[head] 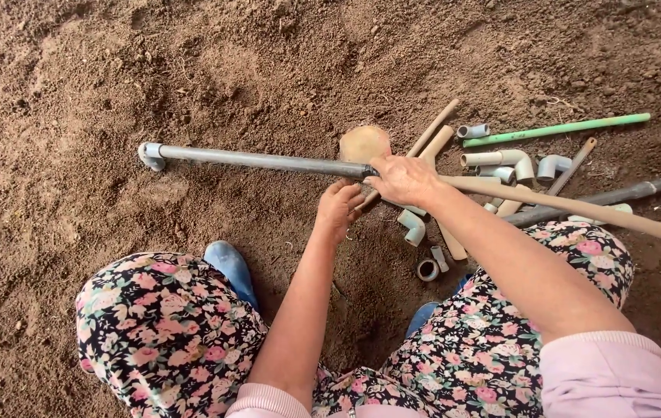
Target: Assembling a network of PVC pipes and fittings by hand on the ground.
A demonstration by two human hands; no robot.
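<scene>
A long grey pipe [257, 160] lies across the bare soil, with an elbow fitting [150, 155] on its far left end. My right hand [404, 179] is closed over the joint where this grey pipe meets a tan pipe [578, 207] that runs off to the right. My left hand [339, 209] sits just below the same joint, fingers curled against the pipe's near end. Whether the two pipes are joined under my hands is hidden.
Loose grey elbow fittings [500, 162], short tan pipe pieces [432, 128], a green pipe [555, 129] and a dark pipe [601, 197] lie heaped at the right. A small ring coupling [427, 269] rests by my knee. My blue shoes [231, 265] and floral trousers [168, 333] fill the foreground.
</scene>
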